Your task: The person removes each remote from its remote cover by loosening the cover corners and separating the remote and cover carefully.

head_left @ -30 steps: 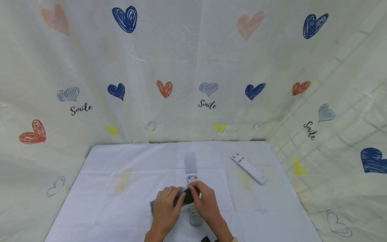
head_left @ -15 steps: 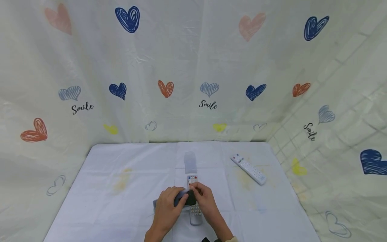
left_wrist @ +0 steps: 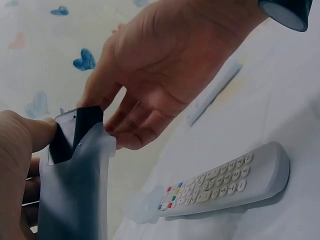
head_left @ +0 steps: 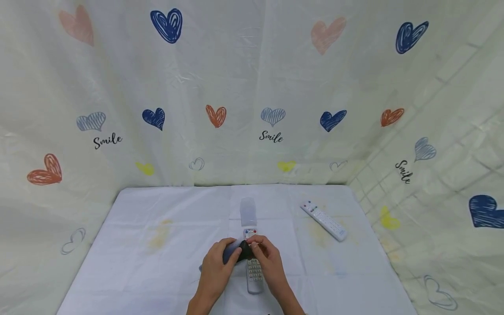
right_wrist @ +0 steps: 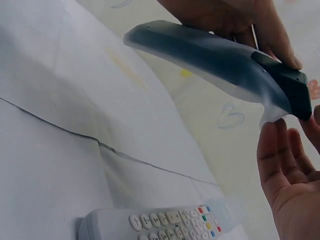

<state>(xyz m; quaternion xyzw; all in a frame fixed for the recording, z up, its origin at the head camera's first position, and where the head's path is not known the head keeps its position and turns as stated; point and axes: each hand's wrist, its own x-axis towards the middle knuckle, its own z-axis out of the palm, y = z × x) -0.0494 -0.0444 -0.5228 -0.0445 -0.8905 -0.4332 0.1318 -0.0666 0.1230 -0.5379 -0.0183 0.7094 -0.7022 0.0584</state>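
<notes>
My left hand (head_left: 214, 264) grips a dark remote control (left_wrist: 89, 122) that sits most of the way inside a translucent soft sleeve (left_wrist: 75, 190). Its black end sticks out of the sleeve's mouth, with my left thumb pressed on it. At that same end, my right hand (head_left: 271, 262) pinches the lip of the sleeve between fingers and thumb, as the right wrist view shows. Both hands hold the sleeved remote tilted above the table. Below it on the cloth lies a light grey remote (head_left: 254, 280) with pale keys, its middle partly hidden by the hands in the head view.
Beyond the grey remote, a flat translucent sleeve (head_left: 248, 211) lies at its far end. A white remote (head_left: 324, 221) rests at an angle on the right of the white-covered table (head_left: 157, 271). A heart-printed curtain (head_left: 236, 78) hangs behind the table.
The dark remote first drops slightly towards me, then rises again and tilts differently. My right fingers have shifted a little at its end, while the hands stay around the same spot.
</notes>
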